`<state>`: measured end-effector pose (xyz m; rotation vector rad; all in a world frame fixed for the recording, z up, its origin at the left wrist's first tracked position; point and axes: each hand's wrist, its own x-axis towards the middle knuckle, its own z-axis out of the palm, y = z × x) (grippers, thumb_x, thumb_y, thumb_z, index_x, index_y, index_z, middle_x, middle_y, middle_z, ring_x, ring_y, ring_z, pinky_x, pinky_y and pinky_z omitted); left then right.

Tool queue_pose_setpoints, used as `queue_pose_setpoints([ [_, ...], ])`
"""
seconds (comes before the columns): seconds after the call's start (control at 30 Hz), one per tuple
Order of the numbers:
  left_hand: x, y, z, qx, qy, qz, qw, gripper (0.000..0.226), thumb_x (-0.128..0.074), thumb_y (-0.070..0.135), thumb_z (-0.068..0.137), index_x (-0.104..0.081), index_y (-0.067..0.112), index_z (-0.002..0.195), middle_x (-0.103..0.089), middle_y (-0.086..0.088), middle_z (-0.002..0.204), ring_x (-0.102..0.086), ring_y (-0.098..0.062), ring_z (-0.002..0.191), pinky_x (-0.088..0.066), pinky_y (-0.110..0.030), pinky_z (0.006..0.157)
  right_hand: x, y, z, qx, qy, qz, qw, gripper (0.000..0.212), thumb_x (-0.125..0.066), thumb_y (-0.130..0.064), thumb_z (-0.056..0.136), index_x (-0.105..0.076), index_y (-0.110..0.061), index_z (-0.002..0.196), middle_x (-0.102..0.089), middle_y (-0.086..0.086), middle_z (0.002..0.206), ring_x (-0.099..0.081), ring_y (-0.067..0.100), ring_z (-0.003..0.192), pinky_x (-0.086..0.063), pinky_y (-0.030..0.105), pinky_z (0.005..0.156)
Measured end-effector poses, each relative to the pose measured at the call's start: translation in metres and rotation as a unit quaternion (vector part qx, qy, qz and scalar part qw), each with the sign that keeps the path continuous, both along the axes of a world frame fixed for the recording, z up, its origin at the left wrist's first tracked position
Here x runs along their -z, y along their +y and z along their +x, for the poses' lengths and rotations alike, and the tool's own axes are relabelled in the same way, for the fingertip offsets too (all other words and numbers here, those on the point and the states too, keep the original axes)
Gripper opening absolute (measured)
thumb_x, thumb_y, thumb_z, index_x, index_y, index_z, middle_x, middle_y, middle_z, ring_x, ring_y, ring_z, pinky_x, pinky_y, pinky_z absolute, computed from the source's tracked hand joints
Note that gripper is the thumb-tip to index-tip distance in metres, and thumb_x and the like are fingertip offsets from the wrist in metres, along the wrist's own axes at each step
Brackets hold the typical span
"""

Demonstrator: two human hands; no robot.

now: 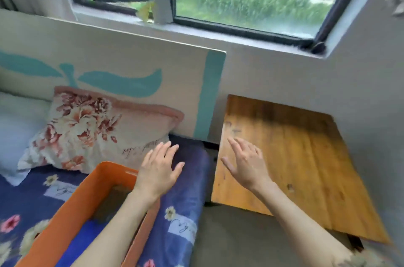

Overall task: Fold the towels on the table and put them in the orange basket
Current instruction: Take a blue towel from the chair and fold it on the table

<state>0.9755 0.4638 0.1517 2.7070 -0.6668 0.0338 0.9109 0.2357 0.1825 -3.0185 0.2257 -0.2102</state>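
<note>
Orange plastic is forming the basket (pixel 72 207), which is sitting on the bed (pixel 183 207) at about eight o'clock in the view, its open top facing up and something dark and blurred lying inside, too unclear to name. Over the basket's far right corner the left hand (pixel 158 173) is hovering, palm down, its grip released with the fingers straight and spread, holding nothing, the fingertips pointing toward twelve o'clock and the forearm crossing above the basket's right wall. Toward three o'clock from it, well apart from the basket, the right hand (pixel 246 168) is hanging above the near left part of the wooden tabletop (pixel 306 168), its grip likewise released, fingers spread and reaching toward eleven o'clock; whether the fingertips are touching the wood cannot be told. Further out, the bed is wearing a dark blue flowered sheet, and a floral pillow (pixel 87 131) is leaning at ten o'clock against a pale headboard (pixel 122 63) painted with teal leaf shapes. Beyond, at twelve o'clock, a dark-framed window (pixel 240 2) is showing green plants outside.
</note>
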Motion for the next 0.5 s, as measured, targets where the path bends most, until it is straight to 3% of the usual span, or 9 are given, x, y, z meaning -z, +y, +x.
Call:
queue_pose_setpoints([
  [0.07, -0.011, -0.039, -0.009, 0.063, -0.011, 0.0, 0.998, 0.059, -0.037, 0.047, 0.08, -0.064, 0.009, 0.115, -0.064, -0.014, 0.118, -0.06, -0.034, 0.111, -0.049, -0.048, 0.088, -0.007, -0.03, -0.041, 0.072, 0.001, 0.013, 0.997, 0.058, -0.05, -0.048, 0.089, -0.042, -0.018, 0.139, -0.049, 0.005, 0.138, -0.046, 0.024, 0.127, -0.034, 0.044, 0.104],
  [0.27, -0.037, -0.15, -0.082, 0.254, -0.058, -0.011, 0.965, 0.053, -0.039, 0.047, 0.085, -0.061, 0.01, 0.116, -0.063, -0.01, 0.115, -0.061, -0.03, 0.107, -0.051, -0.041, 0.087, -0.024, -0.102, -0.198, 0.256, 0.0, 0.015, 0.967, 0.062, -0.039, -0.05, 0.094, -0.023, -0.022, 0.147, -0.031, 0.0, 0.15, -0.027, 0.017, 0.139, -0.019, 0.039, 0.114],
  [0.43, -0.054, -0.217, -0.177, 0.371, -0.092, -0.047, 0.923, 0.045, -0.048, 0.041, 0.09, -0.055, 0.013, 0.124, -0.058, -0.007, 0.126, -0.053, -0.028, 0.119, -0.047, -0.04, 0.092, -0.041, -0.12, -0.331, 0.377, -0.038, 0.027, 0.925, 0.075, -0.023, -0.062, 0.083, -0.038, -0.017, 0.142, -0.045, 0.005, 0.142, -0.041, 0.024, 0.131, -0.03, 0.042, 0.106],
  [0.5, -0.06, -0.239, -0.23, 0.417, -0.09, -0.061, 0.902, 0.043, -0.052, 0.04, 0.091, -0.054, 0.014, 0.126, -0.057, -0.006, 0.129, -0.05, -0.028, 0.123, -0.045, -0.04, 0.095, -0.045, -0.119, -0.394, 0.422, -0.056, 0.02, 0.905, 0.073, -0.026, -0.059, 0.083, -0.042, -0.015, 0.139, -0.049, 0.006, 0.138, -0.046, 0.026, 0.126, -0.034, 0.041, 0.102],
])
